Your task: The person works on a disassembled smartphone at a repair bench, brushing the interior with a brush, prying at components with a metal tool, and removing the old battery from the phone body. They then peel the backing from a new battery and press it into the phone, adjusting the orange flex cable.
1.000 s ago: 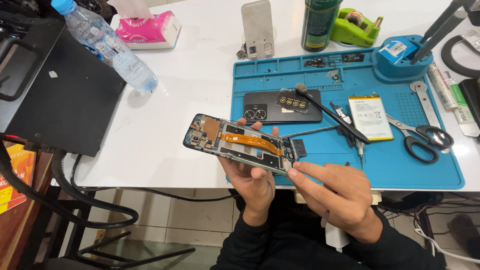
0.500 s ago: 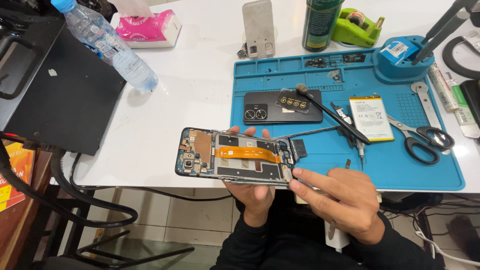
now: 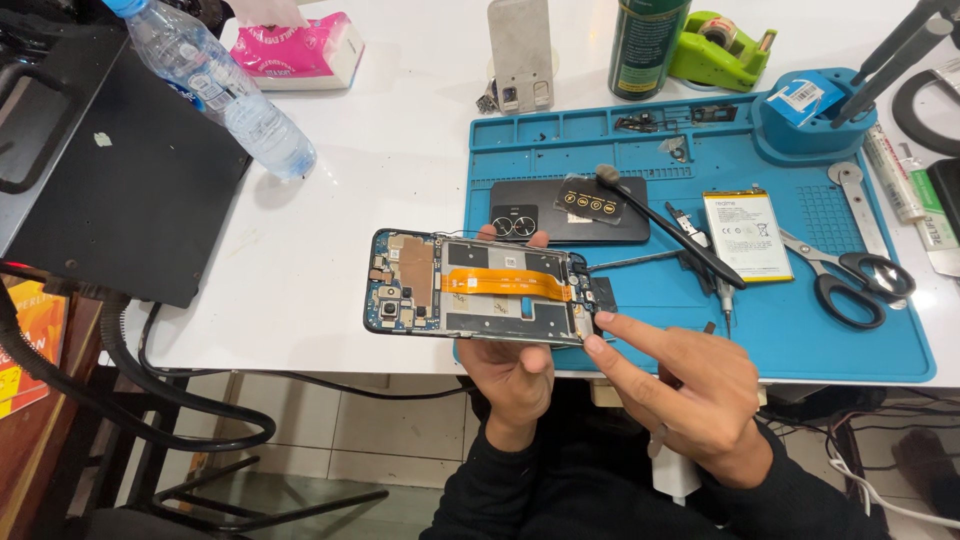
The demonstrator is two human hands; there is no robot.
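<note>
Opened phone point(image 3: 478, 287) cradled over the table edge, left hand point(image 3: 512, 375) clamped underneath. Right hand point(image 3: 690, 390) open-fingered, two fingertips probably touching its lower end. Best kept level, light pressure, clear of the orange ribbon cable point(image 3: 505, 283).

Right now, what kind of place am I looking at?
Probably a phone repair bench: an opened phone held in the left hand, a blue repair mat with a loose battery, scissors.

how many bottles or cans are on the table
2. A clear plastic bottle lies at the top left, partly on the black case. A dark green can stands at the top, beside the tape dispenser.
</note>
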